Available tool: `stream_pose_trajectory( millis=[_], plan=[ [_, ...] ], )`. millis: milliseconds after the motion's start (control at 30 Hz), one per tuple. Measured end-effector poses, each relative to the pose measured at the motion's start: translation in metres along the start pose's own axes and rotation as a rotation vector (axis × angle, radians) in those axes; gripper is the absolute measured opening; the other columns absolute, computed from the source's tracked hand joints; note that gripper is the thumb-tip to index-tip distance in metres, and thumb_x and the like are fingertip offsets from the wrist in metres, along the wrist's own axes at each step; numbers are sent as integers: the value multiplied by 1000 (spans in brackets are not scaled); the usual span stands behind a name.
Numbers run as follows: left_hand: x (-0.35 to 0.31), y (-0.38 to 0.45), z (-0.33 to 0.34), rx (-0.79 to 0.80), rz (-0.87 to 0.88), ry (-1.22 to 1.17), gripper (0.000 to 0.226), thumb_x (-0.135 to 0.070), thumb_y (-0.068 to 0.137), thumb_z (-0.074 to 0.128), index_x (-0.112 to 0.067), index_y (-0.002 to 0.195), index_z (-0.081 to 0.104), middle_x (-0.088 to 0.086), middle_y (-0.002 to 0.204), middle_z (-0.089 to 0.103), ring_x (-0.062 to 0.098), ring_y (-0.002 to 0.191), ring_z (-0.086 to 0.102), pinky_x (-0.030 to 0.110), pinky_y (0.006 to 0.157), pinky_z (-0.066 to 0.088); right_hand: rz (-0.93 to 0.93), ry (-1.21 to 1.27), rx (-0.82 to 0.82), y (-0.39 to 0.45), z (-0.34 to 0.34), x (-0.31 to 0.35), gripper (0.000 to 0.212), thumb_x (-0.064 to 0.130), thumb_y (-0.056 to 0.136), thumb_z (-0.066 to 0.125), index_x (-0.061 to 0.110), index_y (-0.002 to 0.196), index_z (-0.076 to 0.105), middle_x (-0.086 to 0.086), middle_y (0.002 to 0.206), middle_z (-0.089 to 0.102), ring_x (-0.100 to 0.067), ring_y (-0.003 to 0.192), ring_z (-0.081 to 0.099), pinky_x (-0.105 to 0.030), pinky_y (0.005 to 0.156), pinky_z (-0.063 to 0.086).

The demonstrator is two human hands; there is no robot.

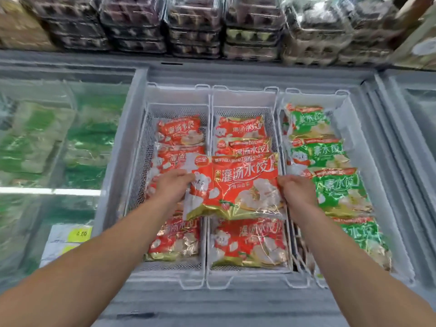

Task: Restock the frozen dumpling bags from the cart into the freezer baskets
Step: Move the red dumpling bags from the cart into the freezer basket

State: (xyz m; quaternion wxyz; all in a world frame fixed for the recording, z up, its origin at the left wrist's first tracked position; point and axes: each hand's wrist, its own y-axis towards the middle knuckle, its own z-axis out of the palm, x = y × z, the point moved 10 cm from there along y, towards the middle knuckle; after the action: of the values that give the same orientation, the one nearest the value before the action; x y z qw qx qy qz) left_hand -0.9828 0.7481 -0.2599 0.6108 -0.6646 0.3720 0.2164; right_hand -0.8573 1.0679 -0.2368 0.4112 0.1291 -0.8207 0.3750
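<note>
Gripping a red dumpling bag [236,187] by its edges with my left hand [173,185] and right hand [297,192], I hold it over the middle basket [245,95] of the open chest freezer [236,300], egg cartons [195,27] stacked on the shelf behind.

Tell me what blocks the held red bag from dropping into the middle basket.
Nothing visible does. The red bag, held by the left hand and right hand, hangs over the open middle basket; only stocked red bags lie beneath.

Stacked clear egg cartons [193,27] on the back ledge; yellow price tag [79,233], perhaps 4.60, lower left.
</note>
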Motion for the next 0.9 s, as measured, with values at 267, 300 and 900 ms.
stream_pose_trajectory(
  millis=[267, 300, 900],
  plan=[
    [-70, 93, 75, -109, 2, 83, 12, -26, 78, 78, -19, 73, 69, 3, 79, 70, 21, 83, 65, 33, 85, 50, -4, -97, 65, 137, 17, 50, 20, 16, 87, 66, 16, 69, 74, -3, 72, 72, -25, 74, 67, -32, 70, 52],
    [-80, 106, 80, -135, 10, 115, 15, -24, 83, 75, -23, 71, 66, 0, 74, 66, 20, 76, 60, 34, 77, 51, -1, -109, 66, 151, 21, 56, 18, 16, 88, 66, 14, 73, 75, -6, 76, 74, -27, 78, 68, -35, 75, 54],
    [-137, 272, 165, -128, 49, 608, 23, -26, 91, 66, -9, 106, 67, 13, 123, 62, 29, 116, 57, 31, 100, 43, -189, -592, 152, 314, 101, 114, 40, 30, 96, 58, 4, 127, 58, -15, 126, 64, -33, 117, 58, -31, 86, 41]
  ],
)
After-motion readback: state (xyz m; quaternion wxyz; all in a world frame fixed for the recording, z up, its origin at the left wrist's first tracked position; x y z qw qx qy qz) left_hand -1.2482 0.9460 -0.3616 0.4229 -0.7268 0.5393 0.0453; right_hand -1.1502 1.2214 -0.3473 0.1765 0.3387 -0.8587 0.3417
